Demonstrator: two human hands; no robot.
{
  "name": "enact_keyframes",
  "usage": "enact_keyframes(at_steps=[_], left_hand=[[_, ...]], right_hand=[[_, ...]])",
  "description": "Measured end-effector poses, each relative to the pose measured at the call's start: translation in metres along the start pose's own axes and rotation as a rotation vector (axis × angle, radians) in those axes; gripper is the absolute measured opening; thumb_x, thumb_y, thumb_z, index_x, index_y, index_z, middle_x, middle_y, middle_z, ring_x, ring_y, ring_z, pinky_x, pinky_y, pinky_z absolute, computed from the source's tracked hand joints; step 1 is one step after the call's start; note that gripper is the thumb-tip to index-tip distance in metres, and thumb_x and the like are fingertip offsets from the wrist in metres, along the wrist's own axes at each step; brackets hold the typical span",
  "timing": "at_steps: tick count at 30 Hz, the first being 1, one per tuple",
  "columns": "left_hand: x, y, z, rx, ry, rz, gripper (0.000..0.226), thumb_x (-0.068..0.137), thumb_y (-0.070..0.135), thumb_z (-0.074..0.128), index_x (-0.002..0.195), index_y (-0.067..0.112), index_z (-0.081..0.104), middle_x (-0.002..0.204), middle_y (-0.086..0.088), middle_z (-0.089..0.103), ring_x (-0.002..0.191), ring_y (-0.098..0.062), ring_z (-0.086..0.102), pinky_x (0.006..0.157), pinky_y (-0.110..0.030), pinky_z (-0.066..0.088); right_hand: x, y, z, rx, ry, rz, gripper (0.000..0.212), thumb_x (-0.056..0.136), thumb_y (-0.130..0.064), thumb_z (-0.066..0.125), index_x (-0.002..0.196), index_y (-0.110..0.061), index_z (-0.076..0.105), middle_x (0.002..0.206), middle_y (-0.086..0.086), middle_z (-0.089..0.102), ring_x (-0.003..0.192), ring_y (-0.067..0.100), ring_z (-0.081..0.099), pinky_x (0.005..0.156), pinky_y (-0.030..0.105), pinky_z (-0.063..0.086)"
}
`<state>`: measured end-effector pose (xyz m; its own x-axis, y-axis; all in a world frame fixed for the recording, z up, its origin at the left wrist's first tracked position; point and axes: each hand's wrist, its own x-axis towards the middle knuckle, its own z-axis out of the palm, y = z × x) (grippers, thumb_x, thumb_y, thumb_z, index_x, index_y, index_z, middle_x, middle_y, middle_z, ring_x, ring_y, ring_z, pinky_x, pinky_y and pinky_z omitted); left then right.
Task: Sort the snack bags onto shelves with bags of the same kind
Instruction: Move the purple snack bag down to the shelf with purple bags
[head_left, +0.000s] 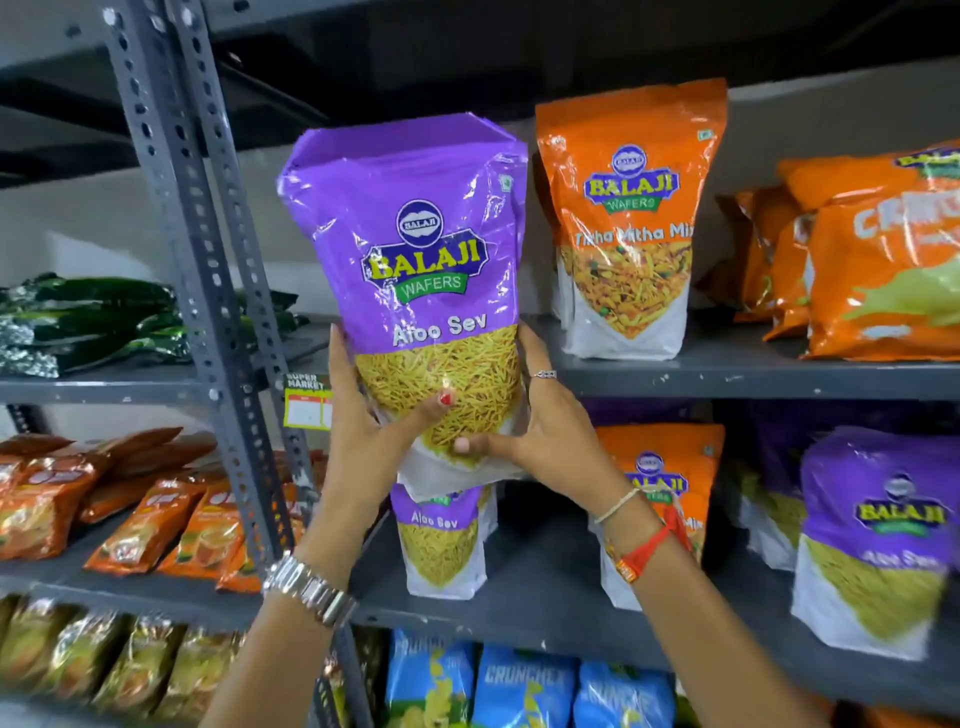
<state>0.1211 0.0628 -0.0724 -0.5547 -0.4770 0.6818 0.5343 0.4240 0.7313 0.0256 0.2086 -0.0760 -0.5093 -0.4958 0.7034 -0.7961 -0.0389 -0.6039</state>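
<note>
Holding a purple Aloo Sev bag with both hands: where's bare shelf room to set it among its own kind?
The middle shelf has bare room between the small Aloo Sev bag and the orange bag. More lies between that orange bag and the right Aloo Sev bag. The upper shelf holds only orange bags, crowded at its right.

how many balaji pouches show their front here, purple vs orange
purple Aloo Sev pouches: 3, one of them held between the left hand and the right hand
orange Tikha Mitha Mix pouches: 2
total: 5, not counting any hidden behind these
</note>
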Motion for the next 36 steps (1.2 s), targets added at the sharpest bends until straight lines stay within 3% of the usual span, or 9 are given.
enact_keyframes(at_steps=[3, 7, 12, 16, 19, 25, 28, 31, 36], left_hand=[[-0.039, -0.023, 0.001, 0.05, 0.048, -0.102, 0.109, 0.052, 0.018, 0.088, 0.142, 0.018, 0.027, 0.137, -0.009, 0.051, 0.122, -0.021, 0.055, 0.099, -0.041, 0.05], [-0.087, -0.061, 0.014, 0.139, 0.13, -0.204, 0.097, 0.044, 0.019, 0.092, 0.128, 0.015, 0.044, 0.122, -0.008, 0.059, 0.11, -0.026, 0.058, 0.085, -0.026, 0.052], [-0.127, -0.113, 0.036, 0.201, 0.144, -0.31, 0.093, 0.04, 0.029, 0.092, 0.116, 0.04, 0.04, 0.113, 0.008, 0.055, 0.106, -0.024, 0.056, 0.091, -0.047, 0.05], [-0.141, -0.154, 0.05, 0.211, 0.186, -0.419, 0.09, 0.035, 0.041, 0.088, 0.107, 0.057, 0.036, 0.115, -0.004, 0.061, 0.106, -0.027, 0.059, 0.091, -0.052, 0.051], [-0.143, -0.176, 0.062, 0.259, 0.186, -0.448, 0.092, 0.042, 0.023, 0.092, 0.117, 0.032, 0.039, 0.116, -0.01, 0.06, 0.106, -0.028, 0.059, 0.092, -0.051, 0.049], [-0.127, -0.211, 0.089, 0.276, 0.187, -0.459, 0.096, 0.048, 0.015, 0.091, 0.127, 0.018, 0.037, 0.12, 0.0, 0.054, 0.11, -0.02, 0.054, 0.094, -0.032, 0.044], [-0.121, -0.225, 0.103, 0.274, 0.205, -0.478, 0.097, 0.05, 0.011, 0.09, 0.13, 0.013, 0.036, 0.121, 0.0, 0.05, 0.112, -0.019, 0.052, 0.092, -0.023, 0.04], [-0.123, -0.242, 0.11, 0.337, 0.166, -0.476, 0.102, 0.051, 0.016, 0.09, 0.135, 0.013, 0.032, 0.128, -0.007, 0.05, 0.119, -0.024, 0.049, 0.098, -0.033, 0.042], [-0.132, -0.248, 0.119, 0.395, 0.158, -0.434, 0.099, 0.063, 0.016, 0.083, 0.142, 0.013, 0.023, 0.144, -0.011, 0.036, 0.136, -0.025, 0.033, 0.111, -0.033, 0.03]], right_hand=[[-0.038, 0.023, 0.01, 0.086, -0.019, 0.07, 0.101, 0.054, -0.041, 0.088, 0.131, -0.055, 0.025, 0.128, -0.023, 0.056, 0.125, 0.011, 0.054, 0.103, 0.047, 0.046], [-0.086, 0.068, 0.024, 0.153, -0.068, 0.224, 0.107, 0.055, -0.022, 0.091, 0.139, -0.037, 0.027, 0.127, -0.015, 0.057, 0.121, -0.001, 0.053, 0.102, 0.028, 0.046], [-0.124, 0.125, 0.04, 0.15, -0.115, 0.375, 0.099, 0.054, -0.011, 0.091, 0.13, -0.027, 0.029, 0.116, -0.02, 0.054, 0.107, -0.02, 0.05, 0.09, 0.008, 0.042], [-0.135, 0.163, 0.053, 0.105, -0.147, 0.459, 0.098, 0.056, -0.008, 0.09, 0.128, -0.025, 0.026, 0.115, -0.009, 0.056, 0.11, 0.003, 0.055, 0.086, 0.003, 0.04], [-0.134, 0.186, 0.059, 0.08, -0.162, 0.495, 0.095, 0.059, -0.005, 0.088, 0.133, -0.011, 0.028, 0.114, 0.002, 0.058, 0.11, 0.015, 0.055, 0.077, 0.0, 0.04], [-0.119, 0.228, 0.063, 0.108, -0.152, 0.603, 0.086, 0.069, -0.001, 0.08, 0.132, -0.025, 0.028, 0.117, 0.007, 0.057, 0.115, 0.024, 0.056, 0.093, 0.038, 0.051], [-0.111, 0.244, 0.062, 0.141, -0.141, 0.657, 0.084, 0.07, 0.001, 0.079, 0.128, -0.031, 0.027, 0.12, 0.008, 0.057, 0.119, 0.026, 0.055, 0.1, 0.043, 0.048], [-0.117, 0.257, 0.062, 0.177, -0.123, 0.682, 0.083, 0.068, -0.004, 0.077, 0.13, -0.03, 0.03, 0.12, 0.007, 0.057, 0.121, 0.029, 0.055, 0.101, 0.055, 0.047], [-0.135, 0.26, 0.077, 0.22, 0.039, 0.661, 0.081, 0.073, -0.015, 0.073, 0.136, -0.046, 0.031, 0.135, -0.005, 0.053, 0.131, 0.018, 0.049, 0.107, 0.043, 0.044]])
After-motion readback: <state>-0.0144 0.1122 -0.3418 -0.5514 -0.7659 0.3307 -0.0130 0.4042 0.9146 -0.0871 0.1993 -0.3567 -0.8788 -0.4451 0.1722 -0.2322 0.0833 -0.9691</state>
